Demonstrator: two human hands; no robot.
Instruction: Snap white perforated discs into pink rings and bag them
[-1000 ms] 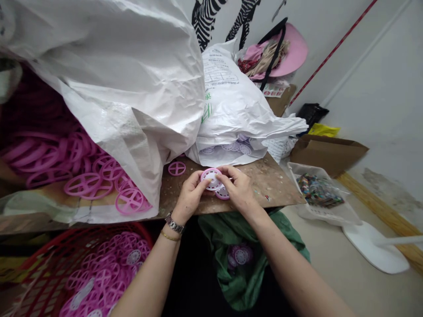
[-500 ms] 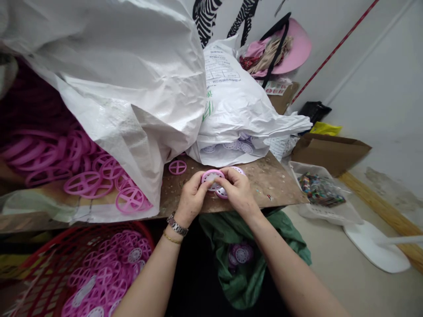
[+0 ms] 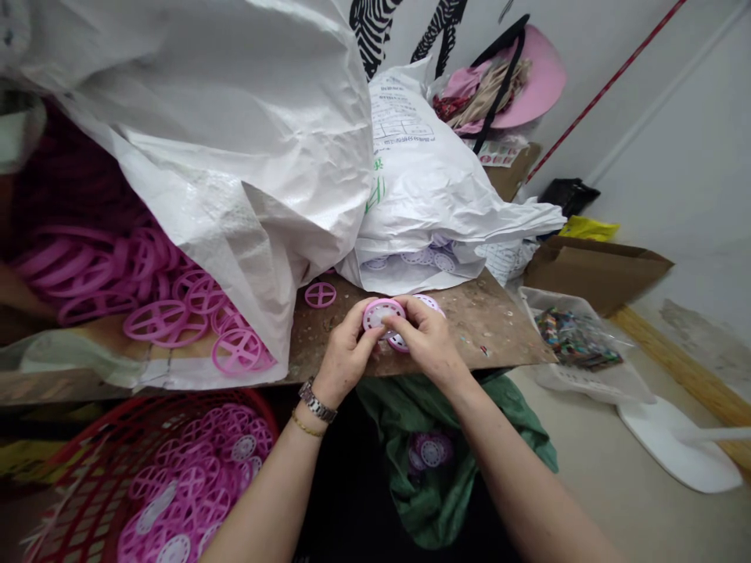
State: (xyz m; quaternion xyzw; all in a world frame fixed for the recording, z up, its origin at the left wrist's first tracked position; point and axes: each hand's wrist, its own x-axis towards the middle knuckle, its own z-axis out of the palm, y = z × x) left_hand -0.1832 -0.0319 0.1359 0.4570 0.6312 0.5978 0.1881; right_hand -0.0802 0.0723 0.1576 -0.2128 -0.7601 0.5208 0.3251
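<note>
Between my two hands is a small pink plastic wheel with a white slotted disc [image 3: 375,313] set in its face. My left hand [image 3: 346,348] grips its left side, thumb in front and fingers behind. With the thumb on the disc's face, my right hand [image 3: 427,338] pinches the right side. Part of another pink-rimmed white disc [image 3: 399,342] shows just below, and one more white disc [image 3: 427,302] lies behind my right hand. On the brown board [image 3: 469,324] to the left rests a loose pink spoked ring [image 3: 320,295].
A large white sack [image 3: 246,141] of pink rings stands left. Another white sack [image 3: 434,172] behind holds pale discs. Below are a red basket [image 3: 76,500] of pink wheels and a green cloth bag [image 3: 463,508]. A clear bin [image 3: 592,383] stands right.
The view has shifted slightly, so everything sits a little further right. My right thumb has slid a bit over the disc's face; both hands keep their hold on the wheel.
</note>
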